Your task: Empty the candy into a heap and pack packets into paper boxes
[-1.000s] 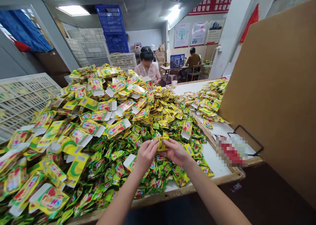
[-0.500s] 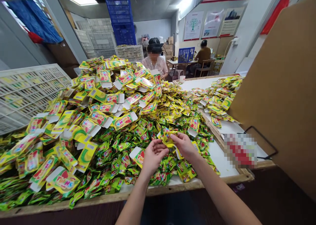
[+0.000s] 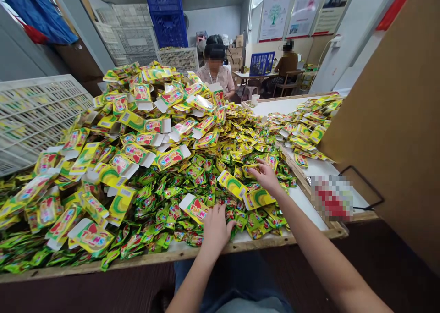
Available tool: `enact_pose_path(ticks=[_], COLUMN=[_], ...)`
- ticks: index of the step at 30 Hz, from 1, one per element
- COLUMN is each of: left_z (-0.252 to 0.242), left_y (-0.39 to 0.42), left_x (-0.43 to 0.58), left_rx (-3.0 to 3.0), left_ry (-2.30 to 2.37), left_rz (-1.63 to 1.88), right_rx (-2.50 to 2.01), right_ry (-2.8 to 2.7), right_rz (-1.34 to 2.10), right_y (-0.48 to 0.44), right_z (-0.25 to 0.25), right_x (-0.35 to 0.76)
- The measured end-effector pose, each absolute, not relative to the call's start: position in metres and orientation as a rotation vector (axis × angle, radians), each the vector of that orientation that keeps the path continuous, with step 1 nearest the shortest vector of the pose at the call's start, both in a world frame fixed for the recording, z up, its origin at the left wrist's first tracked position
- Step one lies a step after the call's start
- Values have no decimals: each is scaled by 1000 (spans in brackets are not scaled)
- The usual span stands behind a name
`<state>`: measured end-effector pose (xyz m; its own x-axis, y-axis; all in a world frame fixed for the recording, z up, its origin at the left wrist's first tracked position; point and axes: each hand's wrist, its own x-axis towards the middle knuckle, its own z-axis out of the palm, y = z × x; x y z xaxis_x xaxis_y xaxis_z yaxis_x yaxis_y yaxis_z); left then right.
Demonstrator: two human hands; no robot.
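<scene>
My left hand (image 3: 217, 226) lies palm down on the green candy packets (image 3: 165, 219) near the table's front edge, thumb spread from its fingers. Just beyond its fingertips is a yellow flat carton (image 3: 193, 207) with a white open flap. Farther right and forward, my right hand (image 3: 267, 179) has thumb and forefinger on a small yellow packet (image 3: 250, 169), partly hidden by the fingers. Two yellow cartons with green curves lie between the hands: one carton (image 3: 232, 183) left of my right hand, another carton (image 3: 259, 198) below it.
A high heap of yellow cartons (image 3: 137, 152) fills the left. A white crate (image 3: 41, 120) tilts beside it. A wooden strip (image 3: 299, 180) divides the tabletop; a cardboard sheet (image 3: 388, 120) rises at right. One person (image 3: 215, 72) sits across, another (image 3: 288, 65) farther back.
My hands have moved apart. The right went forward and right; the left dropped onto the packets with its fingers spread. The camera view has tipped downward.
</scene>
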<state>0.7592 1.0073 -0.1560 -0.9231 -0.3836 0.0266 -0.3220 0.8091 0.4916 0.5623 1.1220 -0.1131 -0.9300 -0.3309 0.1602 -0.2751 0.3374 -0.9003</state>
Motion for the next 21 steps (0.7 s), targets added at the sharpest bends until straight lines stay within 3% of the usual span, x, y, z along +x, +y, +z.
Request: enact_pose_path(ticks=[5,11,21], left_z=[-160,-161,-119], left_y=[1017,1017,1011], left_x=[742,744,770], left_rx=[456,437,348], left_ry=[-2923,-2840,-2090], left_rz=[-593,-746,-1978], right_rx=[-523,-247,-463], right_ry=[2111,1719,1704], right_rz=[-1868,-1904,-1981], right_y=[1145,1157,1144], right_z=[-109,-131,-111], right_x=[614,675,694])
